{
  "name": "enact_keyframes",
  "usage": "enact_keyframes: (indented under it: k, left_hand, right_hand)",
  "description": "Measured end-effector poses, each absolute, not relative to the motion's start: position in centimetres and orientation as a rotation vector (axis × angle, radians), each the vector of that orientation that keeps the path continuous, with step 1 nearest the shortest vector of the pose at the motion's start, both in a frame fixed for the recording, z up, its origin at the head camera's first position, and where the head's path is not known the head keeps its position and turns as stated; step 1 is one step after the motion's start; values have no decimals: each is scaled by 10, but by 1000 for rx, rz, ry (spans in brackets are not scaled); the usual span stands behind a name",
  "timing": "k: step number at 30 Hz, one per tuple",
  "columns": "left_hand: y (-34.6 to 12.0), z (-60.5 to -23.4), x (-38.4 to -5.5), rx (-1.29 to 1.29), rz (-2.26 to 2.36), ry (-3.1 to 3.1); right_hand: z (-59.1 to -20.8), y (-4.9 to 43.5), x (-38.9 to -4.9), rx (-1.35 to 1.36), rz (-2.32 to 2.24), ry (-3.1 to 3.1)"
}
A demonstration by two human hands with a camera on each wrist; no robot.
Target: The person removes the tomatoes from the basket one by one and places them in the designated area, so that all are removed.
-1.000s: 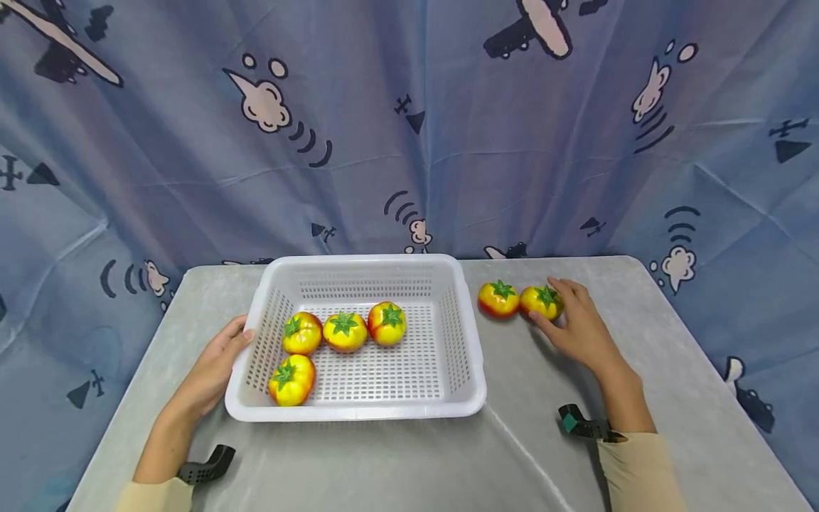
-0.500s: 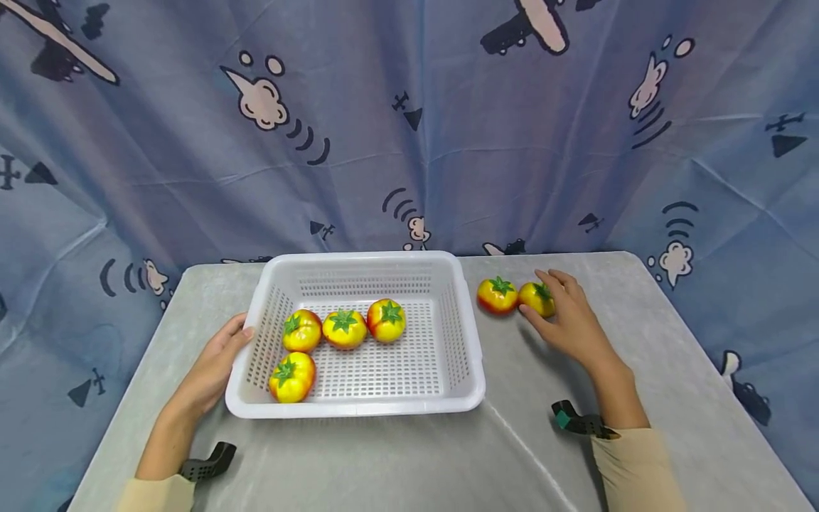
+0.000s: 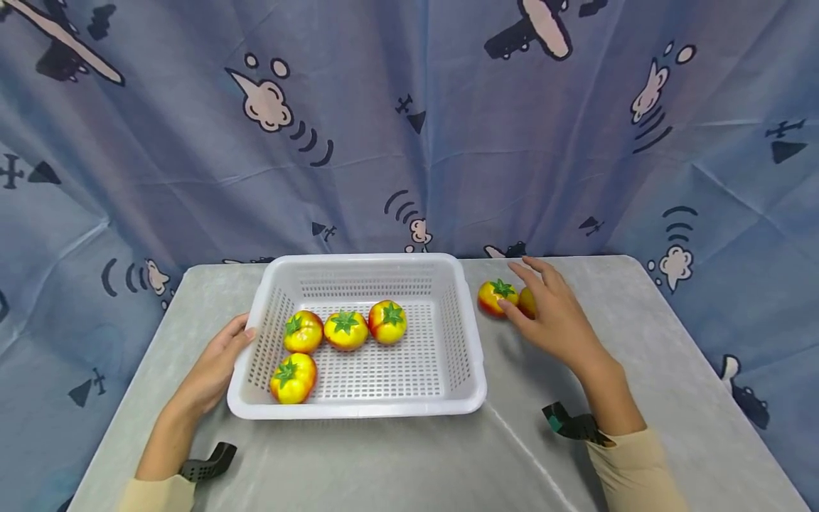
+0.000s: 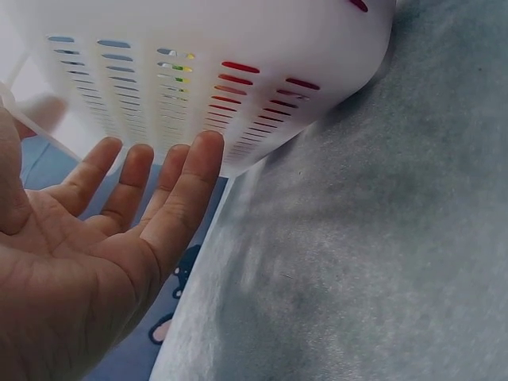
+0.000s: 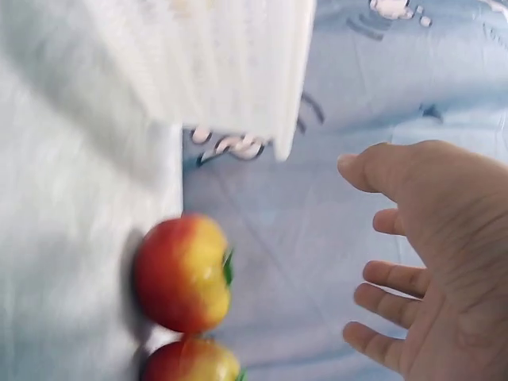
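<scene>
My left hand holds the left rim of a white plastic basket, thumb over the edge and fingers along the outer side wall. In the left wrist view those fingers lie near the slotted wall. Several red-and-yellow tomatoes with green leaf tops, such as one tomato, sit in the basket's left and middle. Right of the basket, two more lie on the table: a left tomato and a right tomato, mostly hidden by my right hand. That hand hovers above them, fingers spread, holding nothing.
The grey table carries the basket and the loose tomatoes. A blue patterned curtain hangs behind its far edge. Each wrist wears a black mount, one mount on the left and another mount on the right.
My right hand has left the right-hand tomato and moved left and a little away from me, above both loose tomatoes. The left hand and basket stay in place.
</scene>
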State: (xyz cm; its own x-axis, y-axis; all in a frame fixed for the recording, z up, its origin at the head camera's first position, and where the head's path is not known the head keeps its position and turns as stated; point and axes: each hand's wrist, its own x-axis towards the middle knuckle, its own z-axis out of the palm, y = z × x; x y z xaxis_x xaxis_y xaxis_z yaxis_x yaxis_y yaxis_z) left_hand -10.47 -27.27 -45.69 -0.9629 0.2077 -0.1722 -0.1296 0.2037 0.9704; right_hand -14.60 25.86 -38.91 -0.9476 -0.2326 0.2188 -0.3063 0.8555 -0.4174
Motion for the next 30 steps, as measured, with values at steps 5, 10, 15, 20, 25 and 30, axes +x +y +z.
enact_keyframes:
  k: [5, 10, 15, 20, 25, 30]
  left_hand:
    - [-271, -457, -104, 63, 1809, 2231]
    - [-270, -456, -104, 58, 1801, 2232]
    - [-269, -456, -104, 48, 1805, 2230]
    - [-268, -457, -104, 49, 1814, 2212]
    - [-269, -456, -106, 48, 1834, 2210]
    - [-271, -455, -105, 55, 1818, 2222]
  right_hand:
    - [-381, 243, -142, 486, 759, -2835]
    - [-375, 232, -138, 534, 809, -2834]
    - [-371, 224, -134, 579, 834, -2801]
    - [-366, 214, -128, 592, 851, -2807]
    - [-359, 201, -121, 635, 856, -2816]
    - [-359, 187, -116, 715, 875, -2829]
